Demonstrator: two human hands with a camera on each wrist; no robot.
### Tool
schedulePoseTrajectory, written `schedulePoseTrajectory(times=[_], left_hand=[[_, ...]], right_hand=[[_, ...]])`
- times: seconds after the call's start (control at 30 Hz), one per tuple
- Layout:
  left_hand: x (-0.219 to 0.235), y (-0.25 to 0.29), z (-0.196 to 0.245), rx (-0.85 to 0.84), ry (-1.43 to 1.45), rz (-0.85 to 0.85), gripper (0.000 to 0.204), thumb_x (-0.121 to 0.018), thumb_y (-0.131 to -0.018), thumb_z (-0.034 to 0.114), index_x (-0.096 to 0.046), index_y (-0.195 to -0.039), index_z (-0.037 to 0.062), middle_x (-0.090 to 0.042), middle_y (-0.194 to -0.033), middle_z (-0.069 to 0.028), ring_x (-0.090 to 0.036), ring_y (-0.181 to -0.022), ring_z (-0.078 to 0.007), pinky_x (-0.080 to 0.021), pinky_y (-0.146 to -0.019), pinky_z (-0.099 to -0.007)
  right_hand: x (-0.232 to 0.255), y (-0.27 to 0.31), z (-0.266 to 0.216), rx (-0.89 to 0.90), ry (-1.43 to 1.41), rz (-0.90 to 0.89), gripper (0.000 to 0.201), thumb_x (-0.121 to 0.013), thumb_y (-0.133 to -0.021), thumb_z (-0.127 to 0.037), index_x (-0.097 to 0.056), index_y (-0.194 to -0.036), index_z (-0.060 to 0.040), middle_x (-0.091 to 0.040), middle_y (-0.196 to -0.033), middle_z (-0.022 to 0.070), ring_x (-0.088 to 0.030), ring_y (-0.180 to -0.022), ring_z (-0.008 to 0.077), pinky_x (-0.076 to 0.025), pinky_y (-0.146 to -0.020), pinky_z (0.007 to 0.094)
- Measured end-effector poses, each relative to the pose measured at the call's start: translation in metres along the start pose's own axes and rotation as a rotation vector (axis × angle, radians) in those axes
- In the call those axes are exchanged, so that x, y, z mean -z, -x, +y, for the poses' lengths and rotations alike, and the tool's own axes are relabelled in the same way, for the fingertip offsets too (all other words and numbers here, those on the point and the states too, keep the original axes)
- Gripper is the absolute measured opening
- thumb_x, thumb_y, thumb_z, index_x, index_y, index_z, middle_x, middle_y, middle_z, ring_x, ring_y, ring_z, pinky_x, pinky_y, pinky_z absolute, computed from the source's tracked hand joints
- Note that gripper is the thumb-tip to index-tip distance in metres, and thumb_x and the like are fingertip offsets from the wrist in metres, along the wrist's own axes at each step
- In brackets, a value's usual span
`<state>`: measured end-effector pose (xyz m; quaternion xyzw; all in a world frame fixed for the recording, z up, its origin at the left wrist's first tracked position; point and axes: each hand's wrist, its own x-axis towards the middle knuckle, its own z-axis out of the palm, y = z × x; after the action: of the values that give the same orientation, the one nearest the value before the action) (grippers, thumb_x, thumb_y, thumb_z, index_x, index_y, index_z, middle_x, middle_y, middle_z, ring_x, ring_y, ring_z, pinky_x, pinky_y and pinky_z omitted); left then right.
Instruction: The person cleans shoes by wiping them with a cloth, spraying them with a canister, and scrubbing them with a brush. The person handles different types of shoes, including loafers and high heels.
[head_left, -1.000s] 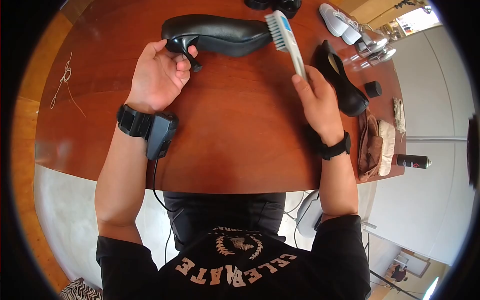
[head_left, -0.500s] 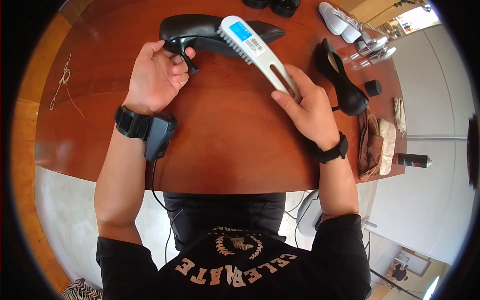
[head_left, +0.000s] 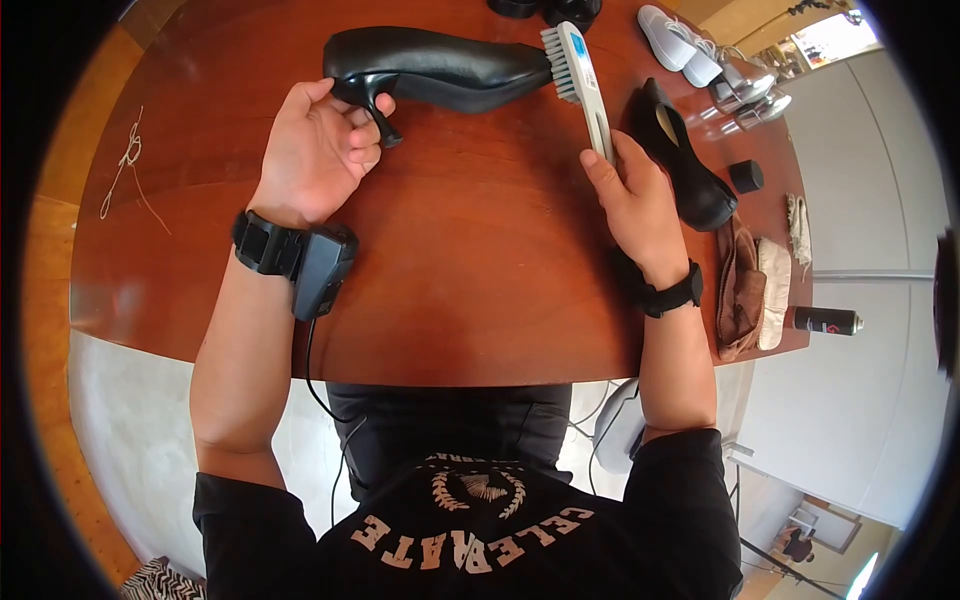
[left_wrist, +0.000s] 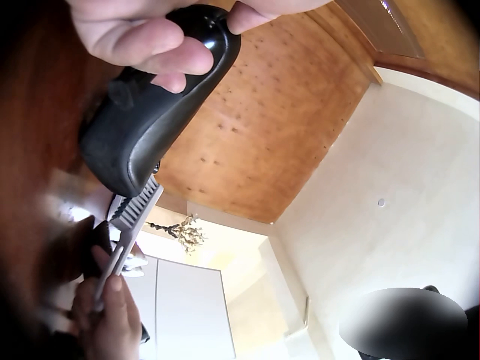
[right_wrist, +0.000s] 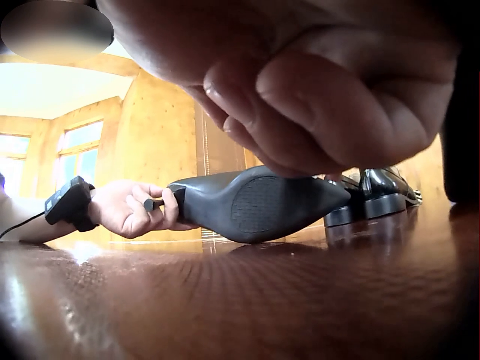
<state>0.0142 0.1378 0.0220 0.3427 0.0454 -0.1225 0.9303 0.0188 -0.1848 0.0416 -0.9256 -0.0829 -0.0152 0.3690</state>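
In the head view a black high-heeled shoe [head_left: 450,72] lies on its side, its toe to the right. The left hand [head_left: 320,155] grips it at the heel end, fingers curled round the thin heel. The right hand [head_left: 640,205] holds a white brush [head_left: 592,100] by its handle, with the bristles at the shoe's toe. The left wrist view shows the brush [left_wrist: 131,225] close to the shoe's toe [left_wrist: 124,154]. In the right wrist view the shoe's sole [right_wrist: 262,206] faces the camera; the brush cannot be made out there.
A second black heeled shoe [head_left: 680,160] lies right of the right hand, beside a small black block [head_left: 746,177]. White sneakers [head_left: 680,45] and silvery shoes [head_left: 750,95] stand at the back right. Brown cloth [head_left: 740,290], a spray can [head_left: 828,321] and string [head_left: 130,150] lie around the edges.
The brush moved left over the shoe's middle, then back right to its toe, turning so the bristles face left. The left hand and the shoe it grips have barely moved.
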Motion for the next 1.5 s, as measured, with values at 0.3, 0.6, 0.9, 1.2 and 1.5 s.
schedulePoseTrajectory(times=[0.3,0.6,0.9,1.2,1.5], left_hand=[[0.003,-0.002,-0.001,-0.003,0.003,0.001,0.031,-0.042,-0.104,0.031,-0.056,-0.113,0.0043,-0.061,-0.108,-0.0141,-0.043,-0.065,-0.0105,-0.039,-0.057,-0.0235],[0.006,-0.003,0.002,0.02,0.051,-0.009,0.033,-0.041,-0.103,0.03,-0.057,-0.113,0.0037,-0.067,-0.104,-0.0164,-0.045,-0.069,-0.0146,-0.042,-0.062,-0.0266],[0.006,-0.004,0.002,0.013,0.046,0.015,0.033,-0.04,-0.103,0.03,-0.056,-0.113,0.0019,-0.067,-0.105,-0.0181,-0.05,-0.071,-0.0146,-0.047,-0.066,-0.0264],[0.007,-0.004,0.002,0.015,0.054,0.022,0.033,-0.041,-0.103,0.029,-0.056,-0.113,0.0013,-0.067,-0.106,-0.0184,-0.051,-0.071,-0.0148,-0.048,-0.066,-0.0265],[0.006,-0.003,0.002,0.006,0.05,0.027,0.033,-0.04,-0.104,0.028,-0.055,-0.114,0.0012,-0.066,-0.106,-0.0181,-0.05,-0.071,-0.0145,-0.047,-0.066,-0.0261]], right_hand=[[0.0,0.002,-0.002,0.076,0.014,0.004,0.044,-0.067,-0.097,-0.039,-0.06,-0.108,0.0024,-0.062,-0.074,0.0181,-0.059,-0.066,0.0309,-0.047,-0.063,0.0405],[0.001,0.004,-0.008,0.109,0.055,-0.015,0.047,-0.071,-0.093,-0.035,-0.059,-0.116,0.0031,-0.065,-0.078,0.0209,-0.065,-0.071,0.0346,-0.05,-0.066,0.0407],[-0.003,0.007,-0.008,0.175,0.006,-0.07,0.049,-0.075,-0.089,-0.03,-0.059,-0.123,0.0006,-0.067,-0.083,0.0227,-0.067,-0.076,0.0399,-0.052,-0.069,0.0424],[-0.004,0.011,-0.014,0.282,0.025,-0.16,0.051,-0.076,-0.086,-0.024,-0.059,-0.129,-0.0011,-0.07,-0.088,0.0218,-0.07,-0.078,0.0376,-0.054,-0.071,0.042],[-0.009,0.011,-0.008,0.362,0.009,-0.172,0.05,-0.074,-0.088,-0.02,-0.057,-0.131,-0.0008,-0.07,-0.092,0.0243,-0.07,-0.082,0.0403,-0.054,-0.073,0.044]])
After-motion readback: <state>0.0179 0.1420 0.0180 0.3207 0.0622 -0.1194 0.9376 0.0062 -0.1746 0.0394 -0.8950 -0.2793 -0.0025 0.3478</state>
